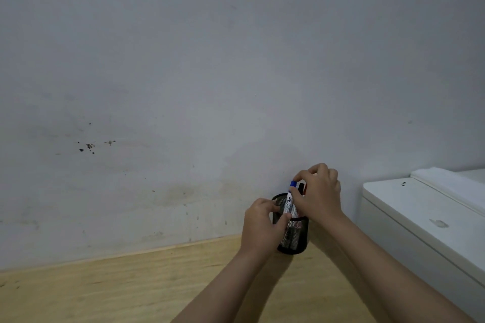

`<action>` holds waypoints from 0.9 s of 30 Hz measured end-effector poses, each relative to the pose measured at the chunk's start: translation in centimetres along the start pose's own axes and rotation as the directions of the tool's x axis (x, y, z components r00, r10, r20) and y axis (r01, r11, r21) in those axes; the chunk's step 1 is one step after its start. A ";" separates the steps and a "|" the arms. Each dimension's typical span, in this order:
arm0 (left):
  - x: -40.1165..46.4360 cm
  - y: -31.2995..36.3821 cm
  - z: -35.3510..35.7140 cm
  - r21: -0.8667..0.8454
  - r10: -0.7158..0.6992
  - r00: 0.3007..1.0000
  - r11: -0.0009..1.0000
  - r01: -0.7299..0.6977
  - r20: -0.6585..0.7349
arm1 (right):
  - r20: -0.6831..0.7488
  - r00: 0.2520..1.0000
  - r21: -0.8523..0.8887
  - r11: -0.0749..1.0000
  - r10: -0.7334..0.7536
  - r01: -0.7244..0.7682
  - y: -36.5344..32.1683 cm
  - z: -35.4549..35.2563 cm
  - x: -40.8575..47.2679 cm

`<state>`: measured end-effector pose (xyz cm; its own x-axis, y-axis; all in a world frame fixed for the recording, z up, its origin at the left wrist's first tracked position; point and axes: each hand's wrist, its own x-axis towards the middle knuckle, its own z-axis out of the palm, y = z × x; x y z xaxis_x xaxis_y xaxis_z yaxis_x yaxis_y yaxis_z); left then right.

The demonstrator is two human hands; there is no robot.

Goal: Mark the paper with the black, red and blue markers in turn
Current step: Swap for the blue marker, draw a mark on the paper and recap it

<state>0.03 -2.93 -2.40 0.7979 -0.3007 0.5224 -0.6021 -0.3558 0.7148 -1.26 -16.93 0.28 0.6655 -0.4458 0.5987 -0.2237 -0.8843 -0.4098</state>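
Against the stained grey wall [183,86], at the wooden table's [105,291] back edge, left hand [262,228] wraps the black mesh pen cup [295,240]; right hand [319,196] pinches the blue marker [291,198] standing inside. White box thing [425,220] far right.

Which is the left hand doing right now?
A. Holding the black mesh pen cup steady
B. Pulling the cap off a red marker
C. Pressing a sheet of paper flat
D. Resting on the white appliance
A: the left hand wraps the side of the mesh pen cup on the wooden table, while the right hand pinches the blue-capped marker standing in it.
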 end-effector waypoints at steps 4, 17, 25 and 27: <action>-0.4 0.3 -0.5 -0.001 0.015 0.998 1.000 -0.015 0.059 | 0.013 1.000 0.226 0.974 -0.007 0.004 -1.0 -1.2 -1.5; -5.8 7.5 -12.6 -0.584 -0.443 0.732 0.442 0.681 0.518 | -0.347 0.843 0.524 0.661 -0.411 0.537 -8.1 -10.1 -12.9; -13.0 8.0 -19.1 -0.669 -0.376 0.855 0.536 0.515 0.357 | -0.234 0.932 0.675 0.643 -0.278 0.361 -11.0 -13.2 -19.8; -15.2 7.7 -20.4 -0.640 -0.337 0.885 0.611 0.466 0.322 | -0.121 0.992 0.790 0.602 -0.039 0.120 -12.0 -13.0 -21.3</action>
<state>-16.12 16.94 4.66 0.8995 -0.4311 0.0715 0.0222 0.2085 0.9778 -21.98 1.39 1.39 0.5830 -0.4242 0.6929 0.5073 -0.4761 -0.7183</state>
